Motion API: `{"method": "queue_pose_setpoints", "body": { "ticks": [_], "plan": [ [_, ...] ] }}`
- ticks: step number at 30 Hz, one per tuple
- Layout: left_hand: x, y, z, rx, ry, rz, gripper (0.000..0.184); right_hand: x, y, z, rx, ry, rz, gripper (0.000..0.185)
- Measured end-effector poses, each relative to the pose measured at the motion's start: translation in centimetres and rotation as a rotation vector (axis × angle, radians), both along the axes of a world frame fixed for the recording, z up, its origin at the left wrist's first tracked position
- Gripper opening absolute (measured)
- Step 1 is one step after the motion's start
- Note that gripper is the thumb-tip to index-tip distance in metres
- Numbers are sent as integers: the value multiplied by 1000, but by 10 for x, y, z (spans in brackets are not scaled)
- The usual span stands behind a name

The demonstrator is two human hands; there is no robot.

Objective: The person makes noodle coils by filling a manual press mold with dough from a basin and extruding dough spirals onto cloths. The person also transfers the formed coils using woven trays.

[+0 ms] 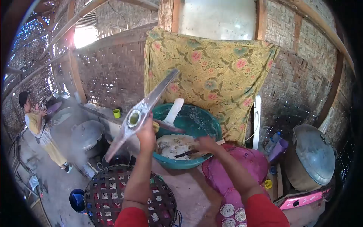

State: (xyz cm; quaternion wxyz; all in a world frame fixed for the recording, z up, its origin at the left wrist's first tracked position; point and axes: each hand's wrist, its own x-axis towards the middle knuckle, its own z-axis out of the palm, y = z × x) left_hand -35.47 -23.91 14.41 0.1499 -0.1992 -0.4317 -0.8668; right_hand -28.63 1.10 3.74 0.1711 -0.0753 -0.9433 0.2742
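Note:
My left hand [146,133] is closed around a long-handled hand press [148,101], a worn bar with a round opening at its middle. It is tilted up over the left side of a green basin [179,163]. A second bar with a pale paddle-like piece [174,111] crosses beside that hand, partly hidden. In the basin lies a whitish, lumpy dough-like mass [172,143]. My right hand [207,144] is over the basin's right side, closed on a tool whose dark, flat end [185,153] rests in the mass. Its exact kind is unclear.
A dark woven tray [113,181] stands near left; pink cloth [242,166] with coiled white strands [227,210] lies near right. Large lidded pots stand right [310,159] and left [89,136]. A person [36,125] stands far left. Patterned cloth [211,72] hangs behind.

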Motion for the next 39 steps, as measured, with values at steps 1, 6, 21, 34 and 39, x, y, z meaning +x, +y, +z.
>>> {"method": "queue_pose_setpoints", "body": {
  "ticks": [1, 6, 21, 34, 39],
  "plan": [
    [-7, -1, -1, -2, -11, 6, 22, 5, 5, -6, 521, 23, 15, 23],
    [-17, 2, -11, -341, 154, 365, 22, 24, -17, 44, 764, -188, 142, 25],
    [-58, 62, -60, -498, 582, 534, 25, -85, -49, -8, 688, -416, 394, 22],
    [-65, 69, -48, -418, 845, 561, 22, -38, -44, 47, 342, -580, 659, 25],
    [-44, 59, 20, -562, 808, 538, 27, 31, 15, 142, -94, -712, 492, 34]
  ]
}}
